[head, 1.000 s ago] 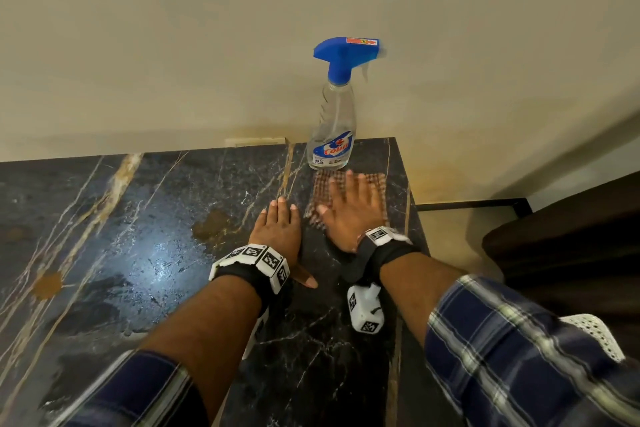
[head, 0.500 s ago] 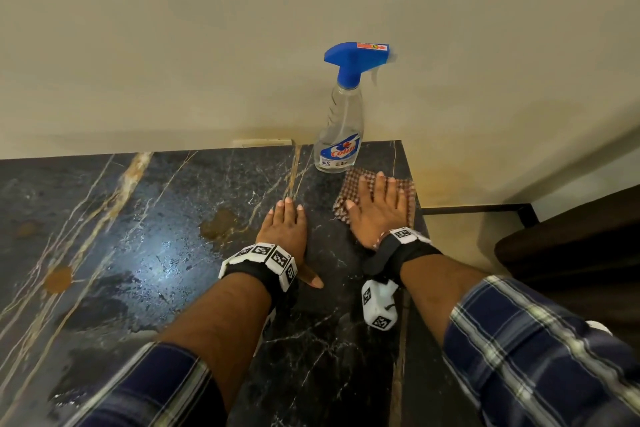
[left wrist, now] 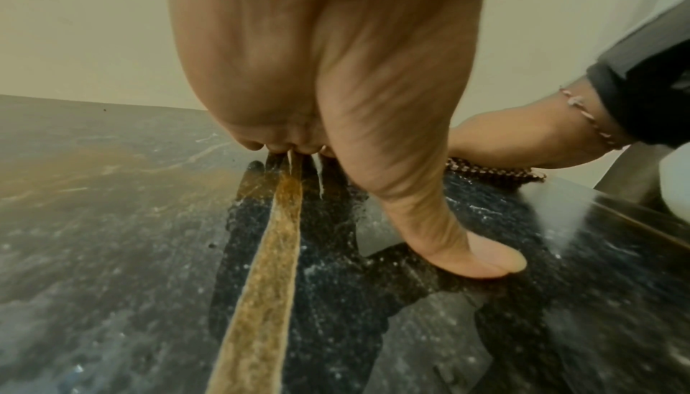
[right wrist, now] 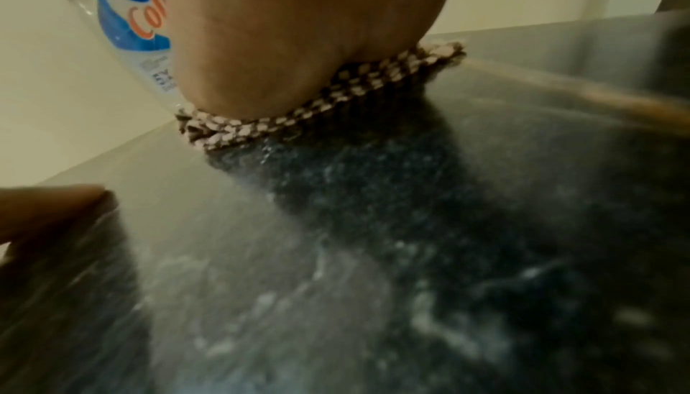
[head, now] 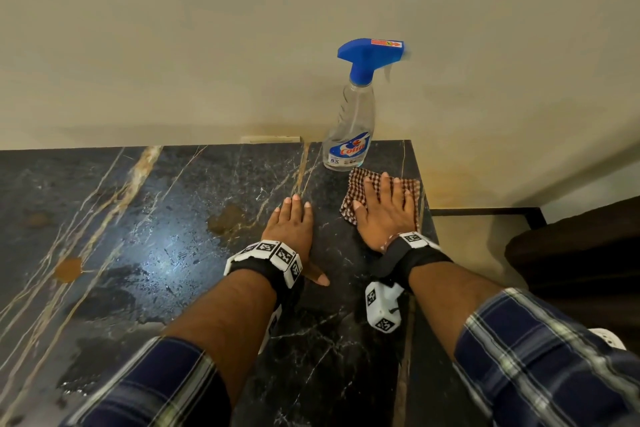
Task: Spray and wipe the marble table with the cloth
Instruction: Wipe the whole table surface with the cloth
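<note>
Head view is showing the dark, gold-veined marble counter [head: 145, 253] stretching along a beige wall, with a clear plastic spray bottle with a blue trigger [head: 349, 135] standing upright at its far right corner, looking nearly empty. Just in front, the right hand [head: 384, 211] is pressing flat, fingers straight, on the brown-and-white checked cloth [head: 356, 184]. The left hand [head: 291, 225] is resting flat and released on bare marble. Only the left wrist view is catching its thumb [left wrist: 481, 258] touching the wet stone.
</note>
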